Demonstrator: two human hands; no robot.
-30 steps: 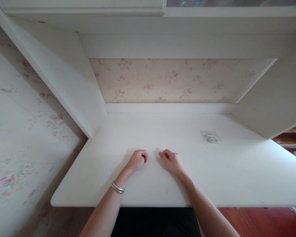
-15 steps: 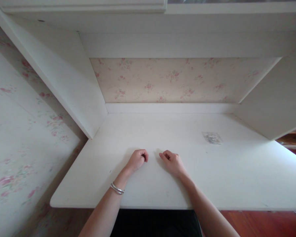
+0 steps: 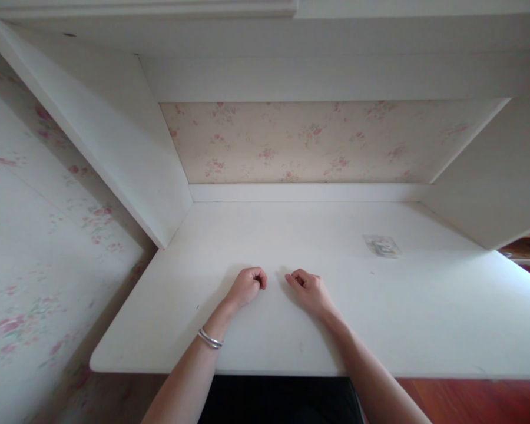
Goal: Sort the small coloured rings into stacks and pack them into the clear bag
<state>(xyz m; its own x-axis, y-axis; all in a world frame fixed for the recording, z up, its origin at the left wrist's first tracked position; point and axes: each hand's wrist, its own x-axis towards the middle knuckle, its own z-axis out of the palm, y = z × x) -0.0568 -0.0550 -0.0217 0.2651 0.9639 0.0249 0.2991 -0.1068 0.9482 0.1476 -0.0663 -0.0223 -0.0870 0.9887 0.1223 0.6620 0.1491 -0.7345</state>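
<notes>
My left hand [image 3: 248, 285] rests on the white desk [image 3: 282, 229], its fingers curled into a loose fist with nothing showing in it. A silver bangle [image 3: 210, 339] circles that wrist. Across a small gap, my right hand [image 3: 307, 288] lies on the same surface, also closed in a loose fist and holding nothing visible. Farther back and to the right of it is a small clear plastic bag [image 3: 382, 246] with small pieces inside that I cannot make out. Neither hand touches the bag.
White side panels [image 3: 110, 129] and a side wall [image 3: 494, 182] flank the desk, and an overhead cabinet [image 3: 265, 38] spans it. Floral wallpaper [image 3: 291, 144] covers the back. Red wooden floor [image 3: 463, 400] shows below the desk's front edge at right.
Both hands stay in place in loose fists. The view shifts slightly, so the bag appears a little farther right and the overhead cabinet a little higher.
</notes>
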